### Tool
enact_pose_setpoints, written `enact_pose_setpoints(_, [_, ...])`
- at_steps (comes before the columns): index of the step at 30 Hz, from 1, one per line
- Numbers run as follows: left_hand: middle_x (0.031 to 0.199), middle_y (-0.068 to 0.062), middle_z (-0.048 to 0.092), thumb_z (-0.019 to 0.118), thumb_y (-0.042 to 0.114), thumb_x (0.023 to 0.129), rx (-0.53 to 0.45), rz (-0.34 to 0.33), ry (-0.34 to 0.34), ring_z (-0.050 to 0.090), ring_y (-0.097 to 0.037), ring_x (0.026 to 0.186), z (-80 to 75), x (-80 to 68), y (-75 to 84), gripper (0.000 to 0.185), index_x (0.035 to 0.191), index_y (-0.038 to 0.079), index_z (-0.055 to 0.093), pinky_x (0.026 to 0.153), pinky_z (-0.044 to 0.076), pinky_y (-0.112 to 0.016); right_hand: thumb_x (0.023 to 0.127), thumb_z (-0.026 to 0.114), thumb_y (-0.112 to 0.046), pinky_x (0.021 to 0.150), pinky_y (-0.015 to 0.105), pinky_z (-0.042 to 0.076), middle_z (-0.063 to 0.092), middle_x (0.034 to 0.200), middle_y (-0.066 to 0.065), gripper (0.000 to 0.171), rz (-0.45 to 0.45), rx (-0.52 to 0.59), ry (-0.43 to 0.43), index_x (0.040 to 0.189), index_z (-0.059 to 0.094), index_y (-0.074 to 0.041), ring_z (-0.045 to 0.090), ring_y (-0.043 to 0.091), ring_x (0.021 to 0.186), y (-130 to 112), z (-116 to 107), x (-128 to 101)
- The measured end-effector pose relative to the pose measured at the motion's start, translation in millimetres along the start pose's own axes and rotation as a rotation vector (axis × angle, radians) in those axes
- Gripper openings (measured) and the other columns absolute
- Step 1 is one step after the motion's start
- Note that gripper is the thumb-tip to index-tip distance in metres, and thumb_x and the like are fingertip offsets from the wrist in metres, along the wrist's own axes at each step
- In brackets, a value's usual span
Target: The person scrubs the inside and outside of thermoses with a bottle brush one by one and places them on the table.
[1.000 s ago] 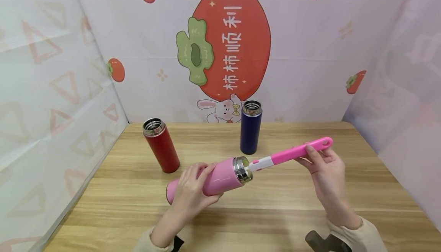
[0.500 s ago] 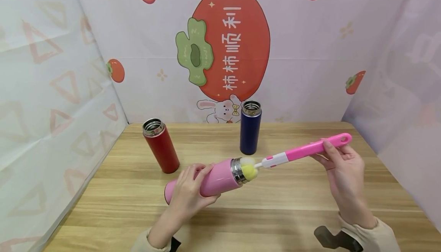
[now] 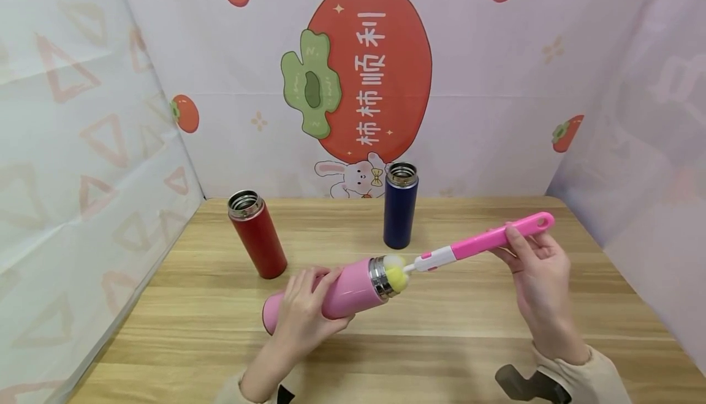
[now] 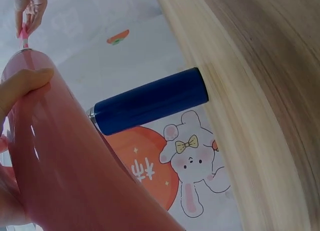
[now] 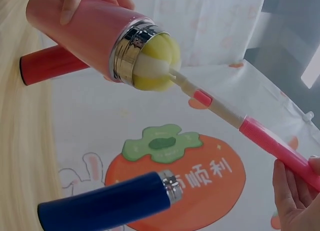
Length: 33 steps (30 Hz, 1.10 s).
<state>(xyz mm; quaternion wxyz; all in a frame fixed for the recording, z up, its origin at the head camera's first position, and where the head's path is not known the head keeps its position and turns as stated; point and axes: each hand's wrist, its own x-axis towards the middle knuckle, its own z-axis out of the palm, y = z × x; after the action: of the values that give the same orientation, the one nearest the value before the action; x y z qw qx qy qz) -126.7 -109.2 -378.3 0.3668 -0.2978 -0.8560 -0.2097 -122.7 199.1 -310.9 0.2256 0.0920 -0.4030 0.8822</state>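
A pink cylindrical insulated flask with a steel neck (image 3: 336,295) is held tilted above the light wooden table (image 3: 441,343), its open mouth turned toward the right. The person's left hand (image 3: 300,315) grips it round the body, fingers curled over the barrel and the thumb beneath; in the left wrist view the pink wall fills the near frame with a thumb pressed on it.

At the steel mouth sits the yellow-and-white sponge head (image 3: 396,274) of a long pink plastic bottle brush (image 3: 485,240), about half in and half out of the neck. The right hand (image 3: 532,275) pinches the far end of the pink handle, fingers closed on it from below and the thumb on top. The right wrist view shows the sponge bulging out of the steel rim.

A second ago the sponge was buried in the flask, only the white stem showing; half a second ago it had been drawn out to the rim, and it has now slid slightly back in. That reads as a back-and-forth scrubbing stroke still under way.

Behind, a dark red flask (image 3: 257,233) and a navy blue flask (image 3: 401,205) stand upright and uncapped, well apart from each other, before a persimmon-printed backdrop (image 3: 369,67).
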Motion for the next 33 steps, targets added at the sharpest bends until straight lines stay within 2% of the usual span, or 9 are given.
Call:
enact_pose_setpoints(4, [0.093, -0.008, 0.054, 0.082, 0.028, 0.044, -0.005, 0.003, 0.016, 0.051, -0.023, 0.081, 0.3, 1.5, 1.0, 0.074, 0.111, 0.01, 0.056, 0.067, 0.039, -0.034, 0.083, 0.048, 0.011, 0.068, 0.033, 0.051, 0.064, 0.08, 0.015, 0.011, -0.001, 0.008, 0.002, 0.092, 0.054, 0.008, 0.064, 0.021, 0.07, 3, 3, -1])
enact_pose_setpoints(12, [0.094, -0.007, 0.054, 0.082, 0.031, 0.048, 0.007, -0.014, 0.004, 0.052, -0.021, 0.082, -1.9, 4.0, 4.9, 0.07, 0.111, 0.012, 0.056, 0.067, 0.039, -0.033, 0.084, 0.048, 0.01, 0.07, 0.032, 0.05, 0.064, 0.079, 0.013, 0.01, 0.034, -0.038, -0.017, 0.092, 0.054, 0.008, 0.064, 0.02, 0.071, 12, 7, -5])
enact_pose_setpoints(14, [0.093, -0.007, 0.054, 0.082, 0.031, 0.048, 0.007, -0.016, 0.004, 0.052, -0.021, 0.082, -1.9, 4.5, 5.7, 0.07, 0.111, 0.012, 0.056, 0.067, 0.038, -0.032, 0.084, 0.051, 0.008, 0.072, 0.035, 0.05, 0.064, 0.082, 0.014, 0.012, 0.03, -0.066, -0.047, 0.095, 0.053, 0.01, 0.064, 0.02, 0.074, 20, -3, -3])
enact_pose_setpoints(15, [0.093, -0.007, 0.054, 0.082, 0.031, 0.048, 0.006, -0.017, 0.005, 0.052, -0.021, 0.081, -1.8, 4.7, 6.1, 0.07, 0.11, 0.012, 0.057, 0.067, 0.038, -0.033, 0.084, 0.052, 0.007, 0.073, 0.035, 0.05, 0.064, 0.082, 0.014, 0.013, 0.037, -0.037, -0.08, 0.096, 0.053, 0.01, 0.064, 0.021, 0.075, 22, -4, -4])
enact_pose_setpoints(19, [0.093, -0.006, 0.053, 0.082, 0.033, 0.049, -0.012, -0.016, -0.009, 0.051, -0.021, 0.081, -0.2, 5.9, 8.4, 0.07, 0.111, 0.013, 0.056, 0.069, 0.04, -0.034, 0.085, 0.05, 0.006, 0.078, 0.044, 0.046, 0.06, 0.096, 0.023, 0.022, 0.081, -0.09, -0.183, 0.107, 0.05, 0.01, 0.06, 0.033, 0.089, 75, -69, 10])
enact_pose_setpoints(22, [0.095, -0.006, 0.053, 0.081, 0.033, 0.049, -0.038, -0.006, -0.016, 0.051, -0.022, 0.081, 2.1, 7.2, 10.4, 0.071, 0.112, 0.013, 0.055, 0.069, 0.041, -0.035, 0.088, 0.047, 0.005, 0.082, 0.049, 0.042, 0.054, 0.107, 0.028, 0.027, 0.15, -0.164, -0.197, 0.115, 0.046, 0.007, 0.053, 0.042, 0.1, 122, -114, 16])
enact_pose_setpoints(23, [0.095, -0.006, 0.053, 0.081, 0.033, 0.049, -0.045, -0.002, -0.017, 0.051, -0.022, 0.081, 2.9, 7.7, 10.9, 0.072, 0.113, 0.013, 0.054, 0.069, 0.041, -0.035, 0.087, 0.05, 0.002, 0.083, 0.05, 0.041, 0.053, 0.109, 0.028, 0.03, 0.174, -0.192, -0.185, 0.116, 0.046, 0.006, 0.052, 0.042, 0.101, 131, -117, 13])
enact_pose_setpoints(26, [0.095, -0.006, 0.053, 0.082, 0.032, 0.048, -0.054, 0.0, -0.013, 0.051, -0.021, 0.081, 4.7, 8.1, 11.6, 0.074, 0.114, 0.013, 0.053, 0.069, 0.041, -0.035, 0.087, 0.05, 0.0, 0.084, 0.051, 0.04, 0.051, 0.112, 0.029, 0.033, 0.2, -0.185, -0.178, 0.119, 0.043, 0.004, 0.049, 0.045, 0.104, 150, -121, 9])
enact_pose_setpoints(33, [0.095, -0.006, 0.053, 0.082, 0.031, 0.047, -0.054, -0.007, -0.014, 0.051, -0.022, 0.082, 6.0, 5.9, 10.1, 0.075, 0.114, 0.013, 0.053, 0.07, 0.042, -0.037, 0.088, 0.05, -0.002, 0.083, 0.049, 0.042, 0.051, 0.112, 0.026, 0.034, 0.197, -0.192, -0.185, 0.12, 0.042, 0.002, 0.05, 0.043, 0.103, 152, -111, 2])
